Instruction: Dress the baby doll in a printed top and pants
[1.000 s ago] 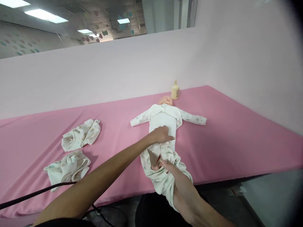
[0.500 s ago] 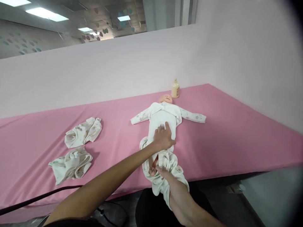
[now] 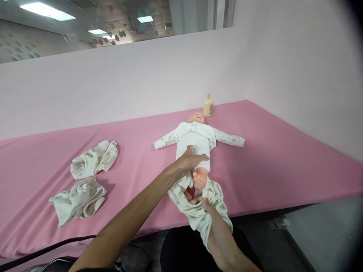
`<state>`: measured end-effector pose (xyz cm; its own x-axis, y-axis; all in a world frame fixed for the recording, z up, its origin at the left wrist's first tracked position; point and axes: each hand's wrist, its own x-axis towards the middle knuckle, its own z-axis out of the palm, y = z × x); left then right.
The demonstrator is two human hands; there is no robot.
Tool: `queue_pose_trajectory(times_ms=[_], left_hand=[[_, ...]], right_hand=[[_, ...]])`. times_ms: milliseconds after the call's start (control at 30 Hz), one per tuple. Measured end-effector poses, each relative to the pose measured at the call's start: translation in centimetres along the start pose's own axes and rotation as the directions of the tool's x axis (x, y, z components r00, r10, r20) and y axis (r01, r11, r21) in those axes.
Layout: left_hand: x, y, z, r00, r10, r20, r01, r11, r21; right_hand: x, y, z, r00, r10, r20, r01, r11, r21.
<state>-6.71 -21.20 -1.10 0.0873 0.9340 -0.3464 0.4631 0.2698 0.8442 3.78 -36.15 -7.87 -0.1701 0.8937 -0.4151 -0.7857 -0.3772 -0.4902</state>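
A baby doll (image 3: pixel 195 138) in a white patterned top lies face up on a pink-covered table, its arms spread sideways. My left hand (image 3: pixel 190 158) grips the doll's lower body from above, thumb apart from the one finger that shows; its other fingers are hidden. Below the hand a bare doll foot (image 3: pixel 200 178) sticks out. Patterned baby trousers (image 3: pixel 195 219) are bunched at the doll's legs, over the table's front edge. My right hand (image 3: pixel 202 204) reaches through the trousers, its fingers closed on cloth at the opening. Something reddish shows inside there.
A pump bottle (image 3: pixel 208 107) stands beside the doll's head near the wall. Two crumpled patterned baby garments (image 3: pixel 95 160) lie on the left of the pink sheet (image 3: pixel 136 151). A black cable (image 3: pixel 51 249) crosses the lower left. A wall rises behind and at right.
My left hand has shifted slightly left and up on the doll. A bare doll foot has come into sight. The trousers' opening is wider around my right hand.
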Motion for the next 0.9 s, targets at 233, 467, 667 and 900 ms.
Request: queue_pose_trajectory(times_ms=[233,467,667,900], left_hand=[[-1.1,-1.5,1.8,0.979,0.171,-0.11,-0.167,0.985,0.048],[-1.1,-1.7,3.4,0.945,0.267,-0.192,-0.208,0.938,0.278],[-2.1,-1.5,3.5,0.954,0.273,-0.125,-0.198,0.885,0.422],[-3.5,-1.0,0.0,0.978,0.166,0.127,-0.2,0.922,0.333]], right_hand=[[-1.5,-3.2,0.6,1.0,0.013,-0.024,-0.011,0.995,0.094],[-3.2,-2.6,0.6,0.999,0.036,-0.031,-0.033,0.996,0.081],[-1.7,-1.5,-0.1,0.992,-0.087,-0.096,0.087,0.996,-0.006],[-0.6,-3.5,0.5,0.998,-0.058,-0.029,0.057,0.998,-0.039]])
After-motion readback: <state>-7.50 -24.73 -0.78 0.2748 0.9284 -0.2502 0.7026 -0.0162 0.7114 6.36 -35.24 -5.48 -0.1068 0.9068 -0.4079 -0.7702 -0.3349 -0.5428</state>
